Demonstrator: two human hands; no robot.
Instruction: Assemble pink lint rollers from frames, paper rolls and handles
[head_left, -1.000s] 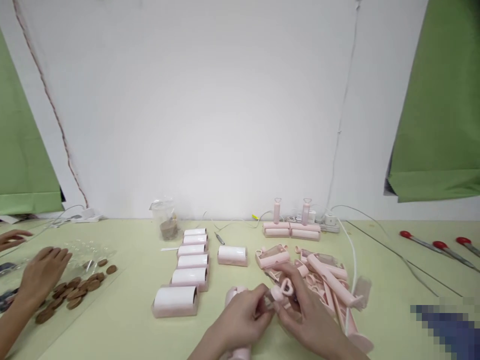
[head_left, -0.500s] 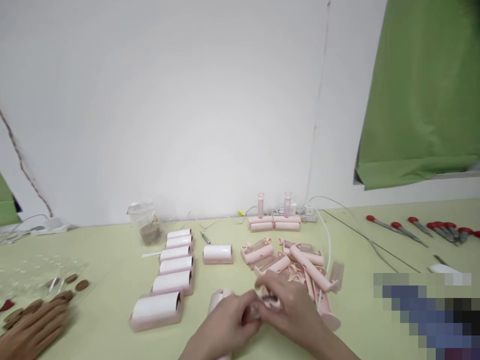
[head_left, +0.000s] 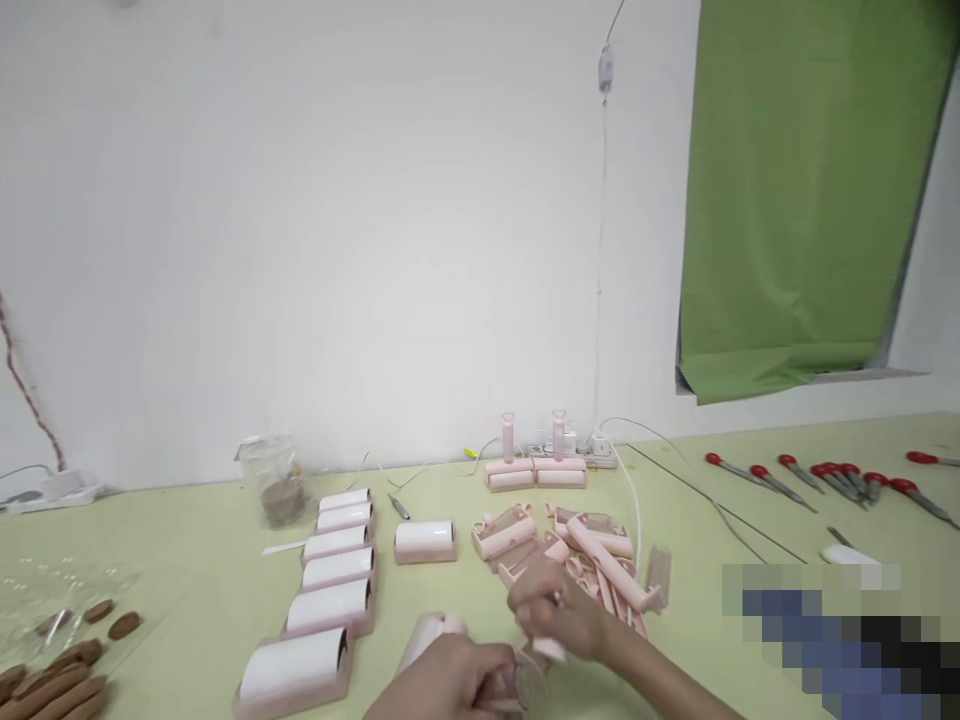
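Observation:
Low at the front, my left hand [head_left: 448,672] is closed around a clear, pink-tinted plastic cover [head_left: 519,686]. My right hand [head_left: 556,608] is a fist just above and to the right of it. A small pale pink piece [head_left: 551,650] shows under its fingers; its kind is not clear. Beside my left hand lies a pink case [head_left: 429,636], partly hidden by the hand. Right behind my right hand is a heap of pink lint roller parts [head_left: 611,565], handles and covers among them.
White lint rolls in pink cases [head_left: 292,672] form a column on the left, with one roll [head_left: 425,541] apart. Two pink assemblies [head_left: 536,474] stand by the wall. Red-ended tools [head_left: 780,487] lie right, brown pieces [head_left: 67,680] left. A white cable [head_left: 636,510] crosses behind the heap.
My hands were together around a small piece; now the right has drawn up and away from the left. A clear cover shows in my left hand. The view has shifted right and up.

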